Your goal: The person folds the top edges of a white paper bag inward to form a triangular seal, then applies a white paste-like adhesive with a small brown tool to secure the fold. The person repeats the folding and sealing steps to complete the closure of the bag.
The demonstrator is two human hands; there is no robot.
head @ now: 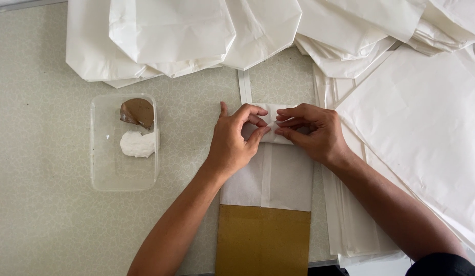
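- At the middle of the table (43, 214), I am working on a white paper bag (278, 176) that is lying flat over a brown card board (263, 240), with its far end under my fingers.
- I am keeping my left hand (233, 140) curled, thumb and forefinger pinching the folded flap (272, 134) at the bag's far end.
- I am holding my right hand (311, 132) the same way, fingertips closed on the flap from the other side, the two hands almost touching.
- I am judging the paper as light, thin and soft: it should be creasing easily and tearing if pulled hard, so I am gripping at the fold's edge, close to the crease.
- A narrow white paper strip (244, 87) is running away from the flap toward the far side of the table.
- To my left, a clear plastic tub (124, 176) is holding a white lump of paste (137, 144) and a brown piece (137, 112) I cannot identify.
- Stacks of white bags (421, 133) are lying to my right, and more white bags (171, 36) are fanning across the far edge.
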